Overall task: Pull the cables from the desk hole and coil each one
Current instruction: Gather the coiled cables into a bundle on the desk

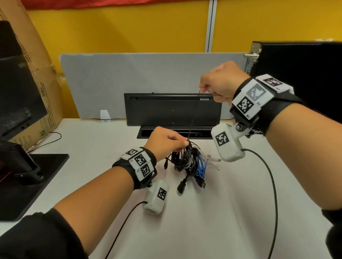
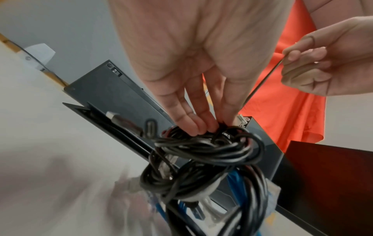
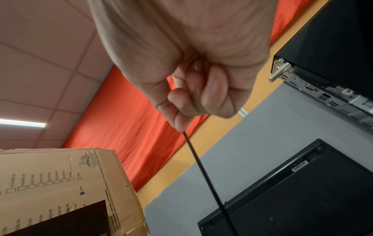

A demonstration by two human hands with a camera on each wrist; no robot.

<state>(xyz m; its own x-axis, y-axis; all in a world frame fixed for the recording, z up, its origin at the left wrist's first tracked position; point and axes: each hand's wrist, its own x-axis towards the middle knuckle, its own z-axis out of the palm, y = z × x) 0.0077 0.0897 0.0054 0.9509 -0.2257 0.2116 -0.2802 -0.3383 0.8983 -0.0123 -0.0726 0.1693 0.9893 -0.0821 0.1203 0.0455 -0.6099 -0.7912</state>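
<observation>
A tangled bundle of cables (image 1: 185, 160) sits on the white desk (image 1: 177, 225), just in front of the desk hole (image 1: 174, 132). Most strands are black and looped over one another; blue cables (image 1: 202, 168) and some pale ones show on its right side, and black plugs (image 1: 181, 186) trail toward the near edge. One thin black cable (image 1: 193, 115) runs taut and nearly vertical from the top of the bundle up to the right hand.

The left hand (image 1: 164, 141) rests on top of the bundle, fingers (image 2: 193, 121) extended downward and close together, tips pressed into the black loops with the thumb on the other side (a pinch on the uppermost strands).

The right hand (image 1: 221, 84) is raised well above the desk, curled into a fist, thumb and forefinger (image 3: 179, 102) pinching the thin cable, which leaves the hand straight downward.

The desk hole is a long black-rimmed slot with its lid (image 1: 172, 110) standing open behind it. The left wrist view shows a plug with a metal end (image 2: 119, 119) lying inside the slot; what else it holds cannot be made out.

A grey partition (image 1: 107, 80) stands behind the lid.
</observation>
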